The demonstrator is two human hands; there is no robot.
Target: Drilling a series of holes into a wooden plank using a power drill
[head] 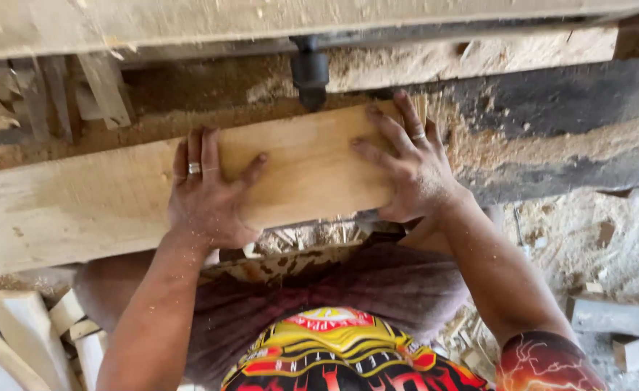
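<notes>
1. Up close, the fingers (196, 156) of the left hand (207, 195) are lying flat and close together on the left end of a pale wooden block (308, 170), with the thumb spreading apart from them across the block's face; two rings are showing on these fingers.
2. Meanwhile the fingers (399, 123) of the right hand (413, 170) are fanning apart over the block's right end, pressing down on it, a ring sitting on one of them.
3. Neither hand is closing around the block; both are bearing on it from above, palms down, one at each end.
4. The block is lying between the two hands on a long pale plank (66, 206), its far edge reaching up under a dark drill chuck (310, 72).
5. The chuck is pointing down just at the block's far edge; whether its tip is touching the wood is hard to tell.
6. Sawdust is coating a dark beam (551, 130) running to the right of the block, and more is dusting both forearms.
7. Nearer the body, a dark red cloth (377, 289) is covering the person's lap below the hands.
8. Further out, offcuts of pale wood (22, 326) are piling up at lower left, and other pieces (616, 318) are lying in the sawdust on the ground at lower right.
</notes>
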